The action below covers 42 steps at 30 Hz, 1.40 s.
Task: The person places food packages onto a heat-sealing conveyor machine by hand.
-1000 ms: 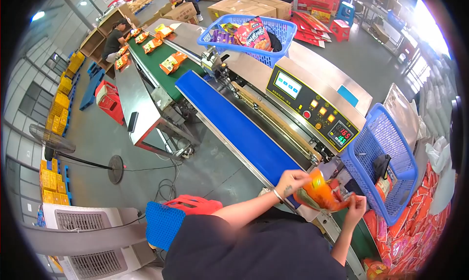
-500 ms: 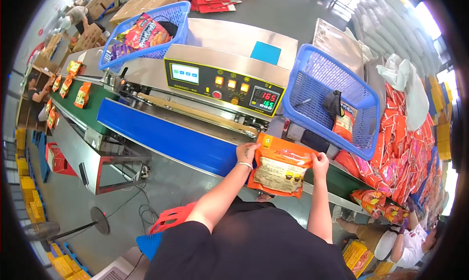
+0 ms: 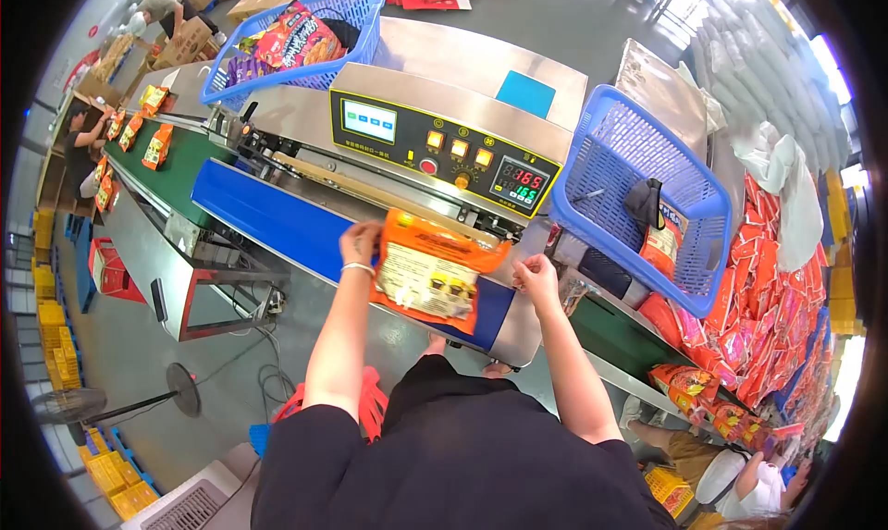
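1. Head view: an orange packet (image 3: 427, 276) is over the blue belt (image 3: 277, 225), in front of the machine with the lit control panel (image 3: 444, 151), its printed back turned up toward the camera.
2. Left hand (image 3: 361, 245) holds the packet by its left edge, the fingers narrowed on it.
3. Right hand (image 3: 536, 280) is just beside the packet's upper right corner and seems apart from it; its fingers are curled loosely with nothing visible in them, and I cannot tell whether the tips meet the thumb.
4. Key relation: the packet lies to the right of the left fingers and to the left of the right ones, the left hand being nearer. Its long axis runs roughly along the belt, slanting down to the right, with the top edge facing the tan bar (image 3: 370, 195) on the machine's front.
5. Whether the packet rests on the belt or is held just above it, I cannot tell.
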Motion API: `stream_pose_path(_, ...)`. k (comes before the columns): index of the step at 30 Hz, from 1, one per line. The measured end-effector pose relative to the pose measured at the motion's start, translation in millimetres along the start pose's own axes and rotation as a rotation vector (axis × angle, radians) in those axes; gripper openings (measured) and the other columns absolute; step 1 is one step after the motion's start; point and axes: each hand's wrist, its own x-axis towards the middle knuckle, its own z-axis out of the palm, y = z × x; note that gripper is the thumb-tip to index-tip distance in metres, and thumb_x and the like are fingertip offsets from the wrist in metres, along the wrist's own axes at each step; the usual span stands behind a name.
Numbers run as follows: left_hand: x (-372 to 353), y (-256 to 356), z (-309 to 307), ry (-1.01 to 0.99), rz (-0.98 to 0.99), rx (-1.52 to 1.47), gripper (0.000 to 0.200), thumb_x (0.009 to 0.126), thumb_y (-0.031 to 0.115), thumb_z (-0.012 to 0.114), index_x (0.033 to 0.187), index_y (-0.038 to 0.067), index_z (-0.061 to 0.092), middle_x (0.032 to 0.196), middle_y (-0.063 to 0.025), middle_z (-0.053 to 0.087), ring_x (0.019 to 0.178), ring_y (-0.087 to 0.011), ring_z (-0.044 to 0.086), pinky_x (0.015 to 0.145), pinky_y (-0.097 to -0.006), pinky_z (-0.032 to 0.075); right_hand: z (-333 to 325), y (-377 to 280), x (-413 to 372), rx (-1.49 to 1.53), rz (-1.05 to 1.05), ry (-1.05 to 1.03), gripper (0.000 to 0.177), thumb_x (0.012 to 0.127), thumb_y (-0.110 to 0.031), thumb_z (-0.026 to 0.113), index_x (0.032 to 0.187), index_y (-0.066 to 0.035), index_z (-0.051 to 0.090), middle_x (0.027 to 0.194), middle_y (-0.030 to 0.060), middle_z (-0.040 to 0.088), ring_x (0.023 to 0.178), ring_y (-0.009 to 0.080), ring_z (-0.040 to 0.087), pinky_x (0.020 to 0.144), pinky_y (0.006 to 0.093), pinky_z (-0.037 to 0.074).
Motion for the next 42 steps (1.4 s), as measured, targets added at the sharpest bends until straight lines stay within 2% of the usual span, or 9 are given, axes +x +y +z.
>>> stream_pose_path(2,9,4,-22,0.215,0.509,0.14,0.011,0.082,0.004,0.059,0.092,0.0,0.063,0.08,-0.0052,0.064,0.074,-0.0133,0.06,0.07,-0.0247,0.048,-6,10,-6,0.013,-0.042,-0.031,0.023,0.077,-0.015,0.07,0.081,-0.002,0.051,0.067,0.0063,0.061,0.053,0.0108,0.058,0.048,0.0243,0.045)
stream_pose_path(7,-78,31,28,0.204,0.659,0.266,0.015,0.088,0.005,0.055,0.101,0.001,0.06,0.099,-0.0071,0.062,0.091,-0.015,0.056,0.082,-0.028,0.045,-55,73,-44,0.028,-0.09,-0.004,0.018,0.081,-0.014,0.067,0.085,-0.004,0.051,0.072,0.0022,0.059,0.058,0.0092,0.057,0.049,0.0227,0.045)
stream_pose_path(15,-238,-60,188,-0.921,0.363,0.325,0.01,0.088,0.008,0.058,0.096,0.003,0.063,0.1,-0.0064,0.064,0.081,-0.0113,0.059,0.074,-0.0248,0.047,-318,99,-174,-0.356,-0.47,1.09,0.02,0.079,0.007,0.048,0.095,-0.003,0.056,0.092,0.0114,0.06,0.086,0.026,0.059,0.077,0.0333,0.047)
stream_pose_path(17,-271,-73,209,-1.187,0.385,0.464,0.014,0.085,0.0,0.054,0.096,0.003,0.062,0.097,-0.0056,0.064,0.079,-0.0128,0.061,0.072,-0.0257,0.048,-394,101,-212,-0.443,-0.25,1.334,0.037,0.072,0.011,0.046,0.104,-0.004,0.058,0.099,0.0127,0.06,0.097,0.0275,0.057,0.084,0.0352,0.045)
stream_pose_path(20,-297,-88,223,-1.36,0.375,0.524,0.014,0.082,0.002,0.058,0.095,0.005,0.064,0.096,-0.0055,0.064,0.08,-0.0149,0.06,0.072,-0.0255,0.048,-467,143,-226,-0.558,-0.231,0.932,0.055,0.063,0.013,0.051,0.114,-0.008,0.059,0.116,0.0129,0.058,0.11,0.0281,0.054,0.096,0.0353,0.041)
stream_pose_path(23,-309,-99,232,-1.476,0.401,0.639,0.016,0.081,0.001,0.058,0.094,0.007,0.065,0.096,-0.0062,0.063,0.084,-0.0168,0.061,0.072,-0.0258,0.048,-466,174,-205,-0.508,-0.239,0.476,0.022,0.067,-0.011,0.068,0.088,-0.008,0.067,0.106,0.0106,0.063,0.102,0.0272,0.058,0.089,0.0338,0.046)
stream_pose_path(30,-287,-85,212,-1.289,0.374,0.517,0.075,0.077,-0.001,0.06,0.142,0.012,0.024,0.144,-0.0095,0.033,0.125,-0.0249,0.042,0.095,-0.0353,0.04,-319,-4,-236,-0.433,-0.735,0.323,0.013,0.077,-0.008,0.065,0.088,-0.005,0.06,0.093,0.009,0.063,0.089,0.0276,0.059,0.084,0.036,0.046)
stream_pose_path(36,-260,-9,144,-0.839,0.396,0.333,0.022,0.08,-0.002,0.062,0.101,-0.002,0.062,0.1,-0.0102,0.065,0.089,-0.0185,0.061,0.08,-0.0311,0.048,-236,-31,-199,0.109,-0.773,0.168,0.012,0.077,0.004,0.062,0.087,-0.002,0.062,0.092,0.0097,0.065,0.088,0.0221,0.061,0.08,0.0336,0.049)
stream_pose_path(42,-223,-12,115,-0.771,0.379,0.052,0.018,0.079,-0.008,0.06,0.094,-0.001,0.066,0.106,-0.0159,0.063,0.083,-0.0146,0.06,0.065,-0.0229,0.049,-150,-5,-149,0.513,-0.498,0.044,0.006,0.084,0.003,0.059,0.087,0.001,0.063,0.092,0.0079,0.064,0.087,0.0118,0.059,0.075,0.0252,0.048)
